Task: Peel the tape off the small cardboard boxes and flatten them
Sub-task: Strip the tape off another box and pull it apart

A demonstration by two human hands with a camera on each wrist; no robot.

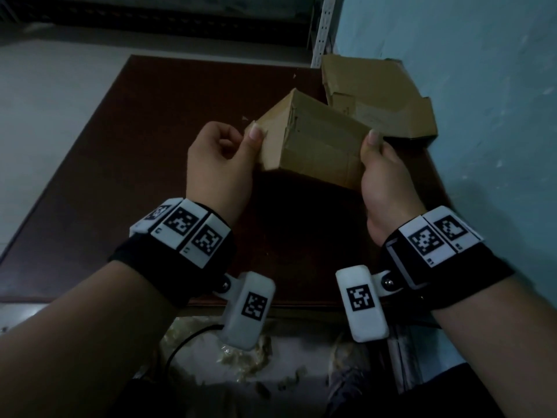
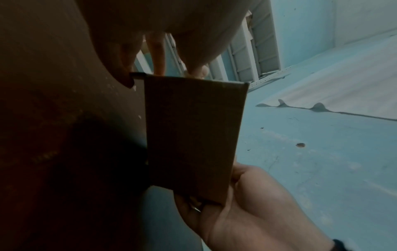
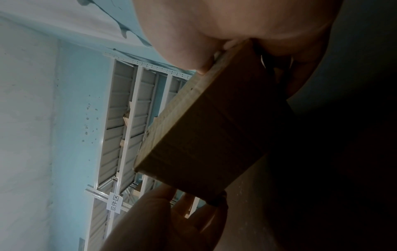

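A small brown cardboard box (image 1: pixel 313 140) is held above the dark brown table (image 1: pixel 120 164), one corner pointing up. My left hand (image 1: pixel 229 149) grips its left end, thumb on the near face. My right hand (image 1: pixel 376 164) grips its right end, thumb on top. From the left wrist the box (image 2: pixel 193 135) shows as a dark panel, my left hand (image 2: pixel 171 42) at its top edge and my right hand (image 2: pixel 240 208) at the bottom. In the right wrist view the box (image 3: pixel 206 135) runs between my right hand (image 3: pixel 236 34) and my left hand (image 3: pixel 171 217). No tape is plainly visible.
A flattened cardboard box (image 1: pixel 382 98) lies at the table's far right corner against the blue-green wall (image 1: pixel 482 86). White metal shelving (image 1: pixel 324 28) stands behind the table. Scraps of peeled material (image 1: pixel 241 363) and a black cable (image 1: pixel 187 342) lie on the floor below the table's near edge.
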